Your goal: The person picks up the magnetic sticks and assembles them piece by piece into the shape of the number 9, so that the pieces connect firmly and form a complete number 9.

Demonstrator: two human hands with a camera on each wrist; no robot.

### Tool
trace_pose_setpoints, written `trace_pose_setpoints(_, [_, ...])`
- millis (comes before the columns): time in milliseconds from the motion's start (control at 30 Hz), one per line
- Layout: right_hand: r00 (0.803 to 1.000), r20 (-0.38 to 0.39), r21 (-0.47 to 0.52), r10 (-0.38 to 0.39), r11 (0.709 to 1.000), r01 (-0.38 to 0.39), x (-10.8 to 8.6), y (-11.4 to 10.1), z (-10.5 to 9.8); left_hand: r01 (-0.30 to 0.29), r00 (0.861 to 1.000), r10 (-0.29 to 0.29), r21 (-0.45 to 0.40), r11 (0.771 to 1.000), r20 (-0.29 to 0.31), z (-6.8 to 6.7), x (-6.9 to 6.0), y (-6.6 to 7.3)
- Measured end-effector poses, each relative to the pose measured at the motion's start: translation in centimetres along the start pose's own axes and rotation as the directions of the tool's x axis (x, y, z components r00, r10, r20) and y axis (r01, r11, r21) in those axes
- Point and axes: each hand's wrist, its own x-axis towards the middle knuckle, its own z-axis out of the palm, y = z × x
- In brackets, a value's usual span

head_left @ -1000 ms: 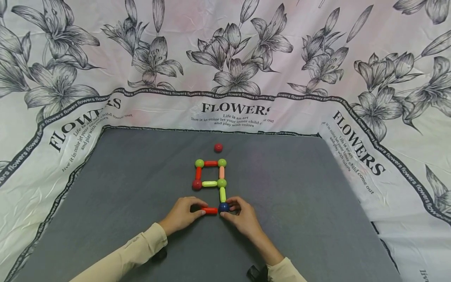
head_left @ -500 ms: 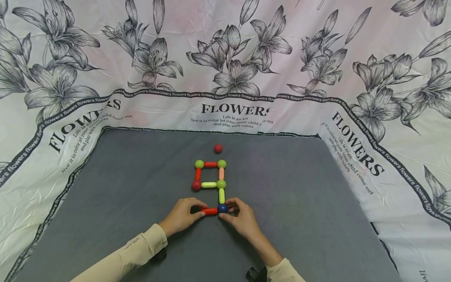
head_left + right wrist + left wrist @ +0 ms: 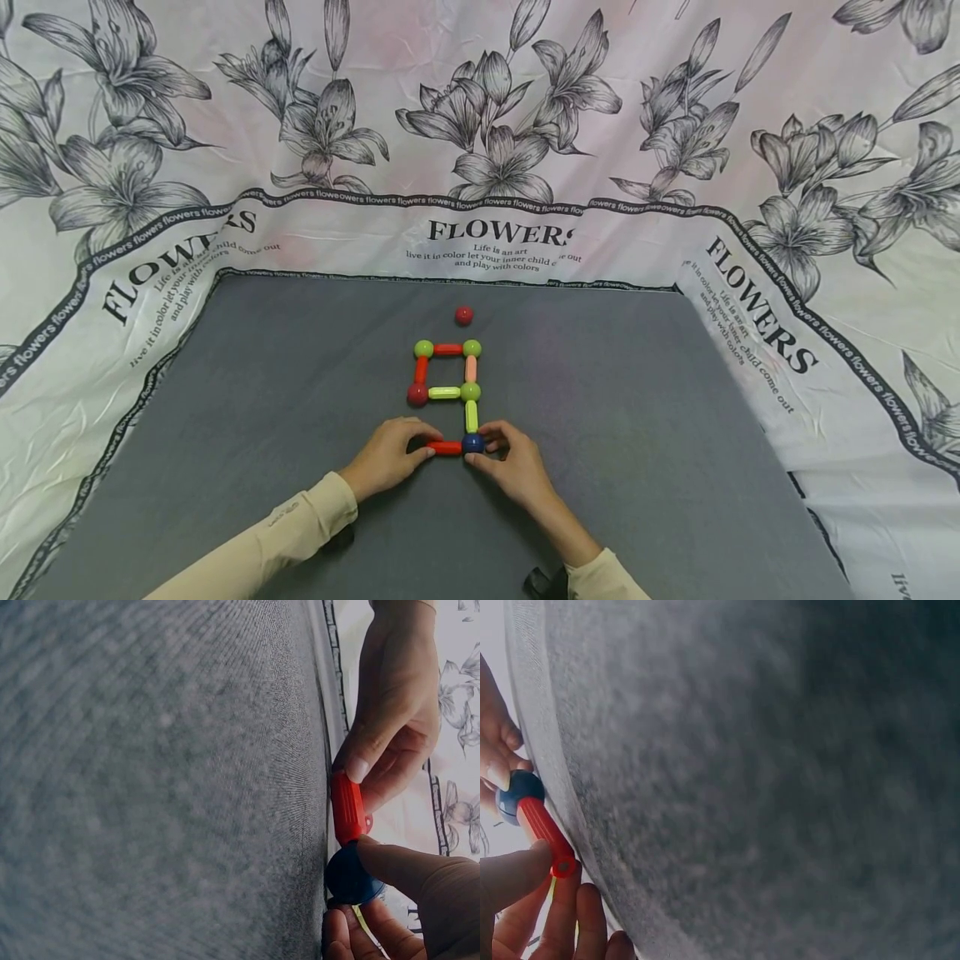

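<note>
My left hand (image 3: 390, 454) pinches the outer end of a red magnetic rod (image 3: 447, 448) between thumb and fingers. The rod's other end touches a blue ball (image 3: 472, 443), which my right hand (image 3: 517, 462) holds between thumb and fingers. Both wrist views show the red rod (image 3: 549, 834) meeting the blue ball (image 3: 351, 876). From the ball a yellow-green rod (image 3: 471, 417) runs up to a green ball (image 3: 470, 392). That is the lower right corner of a square of rods and balls, with a dark red ball (image 3: 417, 394) at its lower left.
A loose red ball (image 3: 464, 316) lies beyond the square on the grey tabletop (image 3: 637, 433). Flower-printed cloth (image 3: 495, 242) rises along the back and sides of the table. Black wrist gear shows by each sleeve.
The gap between the red rod and the blue ball has closed, so they now touch. The blue ball and right hand shifted slightly left; little differs in the last half second.
</note>
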Motion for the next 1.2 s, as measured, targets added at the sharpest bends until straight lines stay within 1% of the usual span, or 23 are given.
trace_pose_setpoints(133, [1.0,-0.001,0.002,-0.011,1.0,0.011,-0.01,0.01,-0.03,-0.019,1.0,0.019,0.003,1.0,-0.004,0.01,0.03,-0.03])
trace_pose_setpoints(367, [1.0,-0.002,0.001,-0.007,1.0,0.007,0.07,0.02,-0.01,-0.011,1.0,0.011,0.018,1.0,0.004,-0.01,0.12,-0.17])
trace_pose_setpoints(533, [1.0,0.004,-0.003,0.005,1.0,-0.005,0.11,-0.01,0.0,-0.023,1.0,0.023,0.041,0.999,0.004,0.03,0.07,-0.17])
trace_pose_setpoints(633, [1.0,0.006,-0.007,0.0,1.0,0.0,0.11,-0.03,0.0,-0.028,1.0,0.028,0.044,0.999,0.001,0.09,0.05,-0.23])
trace_pose_setpoints(767, [1.0,0.01,-0.009,0.005,1.0,-0.005,0.08,-0.13,-0.01,-0.025,1.0,0.025,0.045,0.999,0.002,0.12,0.03,-0.27])
trace_pose_setpoints(1000, [0.999,0.032,0.0,0.012,1.0,-0.012,0.07,-0.25,-0.13,-0.028,1.0,0.028,0.011,1.0,0.004,-0.19,-0.04,0.04])
trace_pose_setpoints(1200, [0.999,0.05,0.013,0.02,1.0,-0.021,0.17,-0.3,-0.31,-0.026,1.0,0.026,0.016,1.0,0.009,-0.28,-0.07,0.16])
